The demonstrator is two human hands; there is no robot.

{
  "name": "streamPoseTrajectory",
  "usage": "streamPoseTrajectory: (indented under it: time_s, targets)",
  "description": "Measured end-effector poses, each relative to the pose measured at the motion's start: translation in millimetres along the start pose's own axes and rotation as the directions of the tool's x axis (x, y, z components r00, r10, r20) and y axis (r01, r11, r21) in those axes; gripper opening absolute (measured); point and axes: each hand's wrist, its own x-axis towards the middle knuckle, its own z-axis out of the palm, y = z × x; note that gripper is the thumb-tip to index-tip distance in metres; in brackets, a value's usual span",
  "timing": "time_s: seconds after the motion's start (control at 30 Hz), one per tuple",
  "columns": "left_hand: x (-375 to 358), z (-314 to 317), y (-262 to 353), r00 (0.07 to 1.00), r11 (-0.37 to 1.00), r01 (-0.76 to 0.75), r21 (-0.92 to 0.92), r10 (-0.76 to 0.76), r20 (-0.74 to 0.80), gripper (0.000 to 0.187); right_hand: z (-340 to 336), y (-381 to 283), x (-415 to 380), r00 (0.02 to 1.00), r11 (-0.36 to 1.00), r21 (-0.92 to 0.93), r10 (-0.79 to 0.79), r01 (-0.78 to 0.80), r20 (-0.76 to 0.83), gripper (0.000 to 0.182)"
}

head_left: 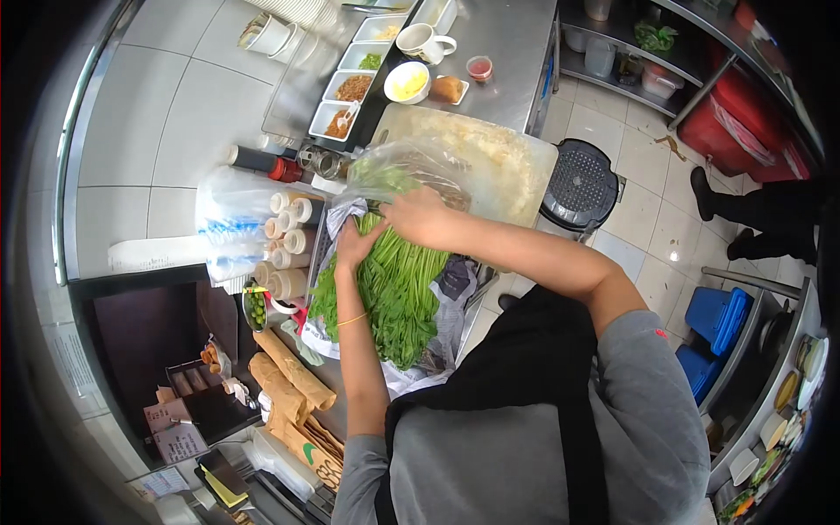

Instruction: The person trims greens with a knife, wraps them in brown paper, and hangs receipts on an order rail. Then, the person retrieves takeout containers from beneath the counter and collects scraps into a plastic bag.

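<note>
Green leafy bunch under my two bare hands, just beside a clear plastic bag.

It lies on crumpled wrapping near the close edge of a worn cutting board, leaves toward my black apron. My left hand is at the stem end, thumb spread apart from the fingers. My right hand curls at the bag; its fingertips are hidden, so I cannot tell whether they are clamped on it. Capped bottles stand toward the wall-side edge of the steel worktop; a white bowl sits by the board's far edge.
</note>
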Motion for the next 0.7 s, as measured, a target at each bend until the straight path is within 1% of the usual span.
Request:
streamPoseTrajectory:
  time_s: [0.03, 0.13, 0.17, 0.23, 0.33, 0.37, 0.43, 0.47, 0.5, 0.53, 0.6, 0.63, 0.7]
  targets:
    - [0.8, -0.1, 0.9, 0.999, 0.998, 0.039, -0.056, -0.039, -0.001, 0.100, 0.4, -0.8, -1.2, 1.000, 1.000, 0.010, 0.011, -0.011, -0.004, 0.023]
    - [-3.2, -12.7, 9.5, 0.996, 0.969, 0.015, -0.247, 0.007, 0.088, 0.099, -9.6, -2.3, -3.1, 0.998, 0.998, 0.020, 0.053, -0.054, 0.043, 0.017]
    - [-0.4, -9.4, 4.5, 0.994, 0.966, 0.016, -0.258, 0.012, 0.107, 0.098, -7.0, -0.8, -4.4, 0.999, 0.999, 0.019, 0.044, -0.044, 0.025, 0.021]
    - [7.4, -2.8, -7.0, 0.989, 0.960, 0.019, -0.280, 0.024, 0.147, 0.097, 2.4, 4.1, -8.5, 1.000, 0.999, 0.019, 0.027, -0.027, -0.010, 0.036]
    - [4.8, 0.2, -4.8, 0.996, 0.971, 0.055, -0.233, -0.038, 0.077, 0.093, 14.8, 13.5, -23.2, 0.999, 0.998, 0.054, 0.028, -0.025, -0.042, 0.045]
    - [3.0, -3.9, -0.7, 0.990, 0.965, 0.094, -0.246, -0.064, 0.127, 0.095, 17.3, 12.7, -30.1, 0.999, 0.998, 0.047, 0.051, -0.051, 0.008, 0.041]
    - [3.6, -2.3, -2.6, 0.992, 0.968, 0.080, -0.237, -0.054, 0.115, 0.097, 10.4, 6.6, -39.5, 0.991, 0.995, 0.019, 0.099, -0.101, 0.091, 0.033]
    - [2.3, -0.8, -4.7, 0.992, 0.970, 0.078, -0.232, -0.053, 0.113, 0.097, 11.1, 6.2, -38.7, 0.992, 0.995, 0.017, 0.098, -0.100, 0.084, 0.033]
    - [1.3, 1.4, -4.3, 0.997, 0.971, 0.049, -0.235, -0.032, 0.074, 0.096, 14.8, 5.1, -39.3, 0.992, 0.995, 0.019, 0.099, -0.100, 0.080, 0.033]
    - [2.2, 2.4, -5.8, 0.996, 0.973, 0.060, -0.224, -0.043, 0.080, 0.095, 18.9, 4.7, -40.1, 0.992, 0.995, 0.020, 0.101, -0.103, 0.076, 0.033]
    - [5.1, 3.0, -8.7, 0.994, 0.976, 0.079, -0.205, -0.062, 0.088, 0.094, 26.8, 1.4, -32.6, 0.996, 0.996, 0.031, 0.083, -0.084, 0.012, 0.044]
    - [5.2, 3.4, -9.3, 0.994, 0.971, 0.084, -0.225, -0.067, 0.085, 0.095, 28.1, 0.3, -30.0, 0.997, 0.997, 0.036, 0.075, -0.074, -0.022, 0.050]
    - [2.1, 2.0, -5.9, 0.995, 0.968, 0.079, -0.236, -0.061, 0.080, 0.095, 21.8, -2.0, -37.5, 0.995, 0.994, 0.042, 0.097, -0.097, 0.006, 0.051]
